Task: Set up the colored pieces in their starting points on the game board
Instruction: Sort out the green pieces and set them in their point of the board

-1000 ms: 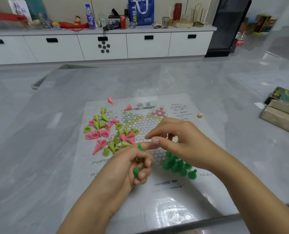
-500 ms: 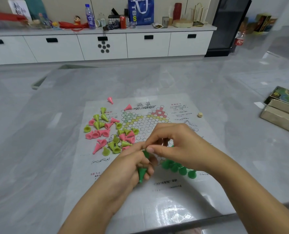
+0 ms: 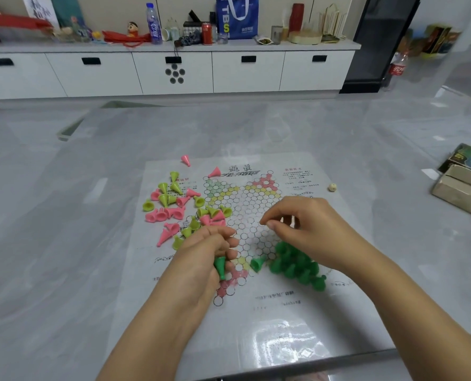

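A Chinese-checkers board sheet (image 3: 256, 200) lies flat on the grey table. My left hand (image 3: 201, 259) hovers over the sheet's lower left and grips a dark green cone piece (image 3: 220, 267), its tip pointing down. Beside it another dark green piece (image 3: 257, 263) lies tipped over on the board. Several dark green pieces (image 3: 297, 266) stand packed together at the board's lower right corner. My right hand (image 3: 305, 226) hangs above them, its thumb and forefinger tips close together; any piece between them is hidden. Pink and yellow-green pieces (image 3: 173, 207) lie scattered on the sheet's left.
A small pale die (image 3: 332, 187) sits just off the sheet's right edge. Game boxes (image 3: 465, 185) lie at the table's far right. The table's front edge (image 3: 338, 358) runs close below the sheet. White cabinets (image 3: 173, 70) line the back wall.
My hands met over the board, then parted. The right hand has moved up and right. A dark green piece now lies tipped on the board between the hands.
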Action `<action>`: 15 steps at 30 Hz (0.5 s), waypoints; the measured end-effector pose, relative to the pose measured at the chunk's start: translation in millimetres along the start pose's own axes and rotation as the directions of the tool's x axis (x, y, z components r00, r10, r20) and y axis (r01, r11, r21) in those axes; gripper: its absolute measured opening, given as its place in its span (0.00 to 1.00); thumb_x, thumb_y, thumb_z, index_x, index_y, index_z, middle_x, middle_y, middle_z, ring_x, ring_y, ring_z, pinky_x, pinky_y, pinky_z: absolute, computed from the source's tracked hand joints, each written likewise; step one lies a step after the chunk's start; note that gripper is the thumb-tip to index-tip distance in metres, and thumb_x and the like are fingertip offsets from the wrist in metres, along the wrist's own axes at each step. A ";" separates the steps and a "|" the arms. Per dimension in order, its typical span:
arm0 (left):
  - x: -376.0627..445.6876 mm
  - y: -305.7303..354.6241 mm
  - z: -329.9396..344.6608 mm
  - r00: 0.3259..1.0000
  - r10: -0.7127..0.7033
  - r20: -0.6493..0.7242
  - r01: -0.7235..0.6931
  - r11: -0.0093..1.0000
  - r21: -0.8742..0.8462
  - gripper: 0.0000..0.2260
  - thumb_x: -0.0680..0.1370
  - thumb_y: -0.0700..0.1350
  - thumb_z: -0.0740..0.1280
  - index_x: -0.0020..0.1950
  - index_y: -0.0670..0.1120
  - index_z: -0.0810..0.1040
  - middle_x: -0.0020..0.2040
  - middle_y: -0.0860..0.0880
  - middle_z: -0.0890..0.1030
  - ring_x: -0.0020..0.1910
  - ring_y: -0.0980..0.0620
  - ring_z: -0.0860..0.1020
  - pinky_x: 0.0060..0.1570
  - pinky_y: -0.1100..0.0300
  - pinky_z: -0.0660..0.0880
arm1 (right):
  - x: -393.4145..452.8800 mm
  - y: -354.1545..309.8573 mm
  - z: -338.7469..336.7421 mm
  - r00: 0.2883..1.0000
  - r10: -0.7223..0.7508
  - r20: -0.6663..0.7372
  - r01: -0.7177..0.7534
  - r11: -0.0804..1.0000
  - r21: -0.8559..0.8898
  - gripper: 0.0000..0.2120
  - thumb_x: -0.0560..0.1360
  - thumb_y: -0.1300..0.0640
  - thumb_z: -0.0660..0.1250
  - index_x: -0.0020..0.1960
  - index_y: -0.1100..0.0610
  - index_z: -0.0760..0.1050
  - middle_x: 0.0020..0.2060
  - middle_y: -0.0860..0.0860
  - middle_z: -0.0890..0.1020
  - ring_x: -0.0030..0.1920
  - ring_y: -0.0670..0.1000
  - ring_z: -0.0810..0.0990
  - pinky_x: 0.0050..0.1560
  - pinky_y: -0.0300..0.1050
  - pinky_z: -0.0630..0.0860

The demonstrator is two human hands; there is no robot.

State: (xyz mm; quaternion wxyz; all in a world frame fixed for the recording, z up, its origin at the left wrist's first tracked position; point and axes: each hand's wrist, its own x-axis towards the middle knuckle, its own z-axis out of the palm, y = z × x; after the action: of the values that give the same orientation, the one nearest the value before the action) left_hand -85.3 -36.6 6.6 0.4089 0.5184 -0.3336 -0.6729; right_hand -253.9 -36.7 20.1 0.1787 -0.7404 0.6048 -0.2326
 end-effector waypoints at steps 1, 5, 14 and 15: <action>0.1 0.5 -1.0 1.000 0.014 -0.011 -0.014 1.000 0.014 0.13 0.74 0.28 0.54 0.44 0.39 0.75 0.37 0.44 0.76 0.32 0.52 0.71 0.31 0.62 0.68 | -0.7 -0.3 -1.4 1.000 -0.019 0.000 0.019 0.999 -0.039 0.06 0.74 0.54 0.65 0.48 0.50 0.80 0.39 0.40 0.76 0.42 0.40 0.72 0.44 0.31 0.67; 0.9 2.3 -3.6 0.999 0.029 -0.021 -0.029 0.999 0.018 0.12 0.74 0.30 0.55 0.45 0.39 0.76 0.36 0.46 0.77 0.30 0.53 0.71 0.28 0.63 0.68 | -5.9 -10.2 3.8 0.966 -0.125 0.226 0.186 0.943 -0.275 0.12 0.72 0.45 0.65 0.53 0.46 0.77 0.47 0.43 0.74 0.49 0.45 0.66 0.50 0.40 0.61; -0.2 1.6 -4.8 0.999 0.041 -0.007 -0.041 0.999 0.035 0.11 0.74 0.31 0.56 0.43 0.40 0.77 0.35 0.46 0.78 0.27 0.54 0.71 0.25 0.65 0.68 | -4.5 -12.8 23.3 0.933 -0.188 0.306 0.293 0.891 -0.347 0.07 0.75 0.53 0.62 0.50 0.51 0.77 0.46 0.47 0.77 0.50 0.50 0.70 0.49 0.43 0.59; 0.3 1.6 -5.2 0.999 0.039 -0.005 -0.039 0.999 0.033 0.11 0.74 0.31 0.56 0.43 0.40 0.77 0.35 0.46 0.78 0.26 0.54 0.71 0.25 0.65 0.68 | -4.2 -11.9 25.1 0.930 -0.210 0.301 0.305 0.897 -0.319 0.07 0.75 0.55 0.62 0.50 0.52 0.77 0.45 0.48 0.78 0.49 0.49 0.70 0.48 0.42 0.60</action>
State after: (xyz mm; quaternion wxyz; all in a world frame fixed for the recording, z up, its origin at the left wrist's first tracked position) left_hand -79.9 -37.7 6.7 0.4143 0.5205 -0.3534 -0.6577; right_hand -230.8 -30.6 5.3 0.0846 -0.8584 0.5044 -0.0409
